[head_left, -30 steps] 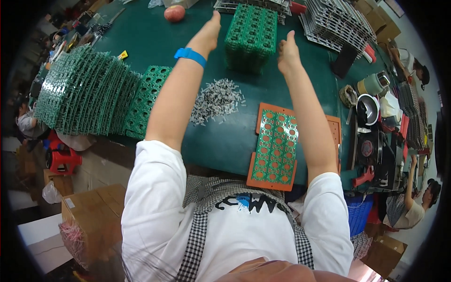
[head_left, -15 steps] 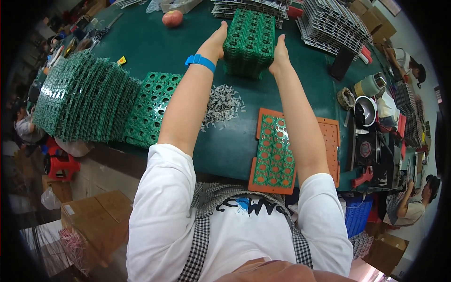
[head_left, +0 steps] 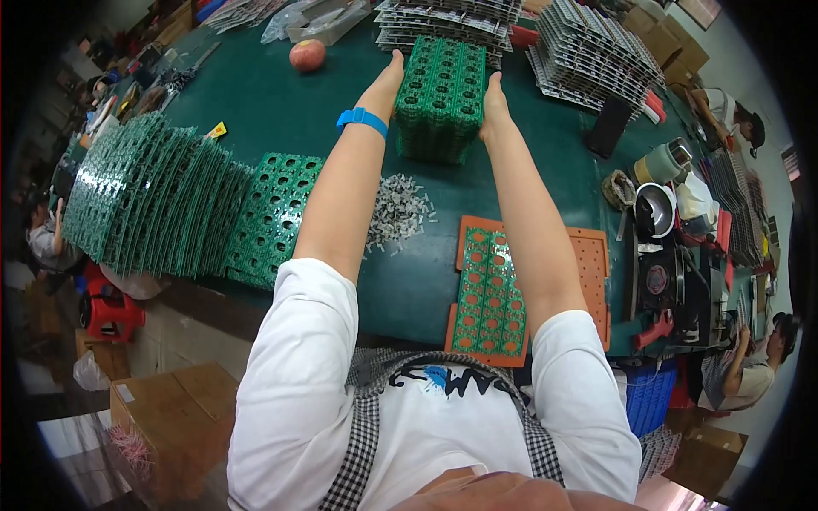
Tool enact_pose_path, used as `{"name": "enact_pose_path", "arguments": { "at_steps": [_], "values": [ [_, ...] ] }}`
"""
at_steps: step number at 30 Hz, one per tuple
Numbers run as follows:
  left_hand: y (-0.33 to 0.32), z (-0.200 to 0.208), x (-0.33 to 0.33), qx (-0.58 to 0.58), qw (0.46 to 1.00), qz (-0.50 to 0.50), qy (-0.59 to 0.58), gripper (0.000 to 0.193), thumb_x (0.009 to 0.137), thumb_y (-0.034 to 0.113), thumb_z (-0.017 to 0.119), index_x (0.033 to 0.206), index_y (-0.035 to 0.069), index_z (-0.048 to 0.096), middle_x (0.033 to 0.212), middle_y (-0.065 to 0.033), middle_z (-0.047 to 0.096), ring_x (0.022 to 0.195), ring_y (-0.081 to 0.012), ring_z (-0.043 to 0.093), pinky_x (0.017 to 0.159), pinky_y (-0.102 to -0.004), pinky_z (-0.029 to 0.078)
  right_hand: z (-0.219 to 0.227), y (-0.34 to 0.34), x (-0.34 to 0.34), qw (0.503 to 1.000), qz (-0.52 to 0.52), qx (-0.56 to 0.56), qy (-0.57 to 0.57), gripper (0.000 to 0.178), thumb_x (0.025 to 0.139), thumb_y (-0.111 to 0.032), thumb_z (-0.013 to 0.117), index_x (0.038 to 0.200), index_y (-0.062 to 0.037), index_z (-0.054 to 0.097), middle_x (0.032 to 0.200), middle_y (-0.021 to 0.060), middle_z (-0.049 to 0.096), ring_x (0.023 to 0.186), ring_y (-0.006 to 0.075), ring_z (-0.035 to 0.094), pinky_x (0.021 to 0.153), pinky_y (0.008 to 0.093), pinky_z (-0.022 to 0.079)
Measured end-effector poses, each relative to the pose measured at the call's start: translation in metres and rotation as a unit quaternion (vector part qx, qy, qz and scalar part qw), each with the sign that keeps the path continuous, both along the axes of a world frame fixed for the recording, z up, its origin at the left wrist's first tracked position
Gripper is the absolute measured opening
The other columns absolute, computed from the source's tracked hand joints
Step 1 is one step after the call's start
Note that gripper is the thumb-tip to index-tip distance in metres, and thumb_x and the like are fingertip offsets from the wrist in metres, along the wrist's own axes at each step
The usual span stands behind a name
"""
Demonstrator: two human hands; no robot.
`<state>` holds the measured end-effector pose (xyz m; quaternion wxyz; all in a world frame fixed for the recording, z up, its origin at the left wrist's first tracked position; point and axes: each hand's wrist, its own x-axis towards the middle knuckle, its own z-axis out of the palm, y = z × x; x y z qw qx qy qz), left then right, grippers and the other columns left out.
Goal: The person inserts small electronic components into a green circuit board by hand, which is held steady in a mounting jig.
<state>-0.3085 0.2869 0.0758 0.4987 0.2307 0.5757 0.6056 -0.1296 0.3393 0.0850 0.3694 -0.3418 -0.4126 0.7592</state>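
A tall block of stacked green circuit boards (head_left: 440,98) stands toward the far middle of the green table. My left hand (head_left: 386,83) presses along its left side and my right hand (head_left: 494,106) along its right, both thumbs pointing up. Most of the fingers are hidden behind the stack. Nearer to me, under my right forearm, a green board panel (head_left: 490,298) lies on an orange perforated plate (head_left: 594,272). Beside my left forearm is a loose pile of small pale parts (head_left: 400,211).
Many green boards (head_left: 153,200) lean in a row at the left, beside flat-lying boards (head_left: 274,209). Grey panel stacks (head_left: 588,55), an apple (head_left: 308,56) and a clear-sided tray (head_left: 328,19) sit at the back. A metal bowl (head_left: 655,210) and a green jar (head_left: 660,162) stand right.
The whole view has shifted, so the table things appear slightly lower. Both hands stay against the sides of the board stack, which keeps about the same place on the table.
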Motion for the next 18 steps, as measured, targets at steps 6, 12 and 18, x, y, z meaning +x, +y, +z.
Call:
{"name": "enact_pose_path", "arguments": {
  "at_steps": [6,12,18],
  "values": [
    [-0.061,0.021,0.039,0.118,0.945,0.3,0.056,0.056,0.094,0.047,0.047,0.124,0.0,0.05,0.128,-0.0162,0.05,0.119,-0.027,0.047,0.099,-0.0454,0.036,-0.045,0.022,0.065,0.972,-0.067,0.132,-0.18,0.083,0.092,-0.066,0.037,0.139,0.0017,0.038,0.145,0.0183,0.039,0.133,0.0308,0.038,0.11,0.0438,0.026],
    [-0.201,-0.03,0.149,0.114,0.756,0.093,0.638,0.016,0.077,0.01,0.071,0.092,0.008,0.065,0.105,-0.0048,0.059,0.098,-0.0234,0.053,0.085,-0.0397,0.038,-0.054,-0.098,0.195,0.748,0.189,0.486,-0.41,0.056,0.094,-0.039,0.051,0.135,-0.0011,0.046,0.145,0.0214,0.037,0.139,0.033,0.027,0.113,0.0398,0.024],
    [-0.2,-0.059,0.158,0.036,0.701,-0.018,0.712,0.016,0.074,0.015,0.073,0.089,0.012,0.068,0.094,-0.0042,0.054,0.098,-0.0229,0.049,0.085,-0.0389,0.033,-0.069,-0.13,0.217,0.688,0.164,0.59,-0.391,0.047,0.092,-0.028,0.055,0.132,-0.0041,0.049,0.132,0.0145,0.047,0.126,0.0325,0.04,0.107,0.0422,0.029]
  ]
}}
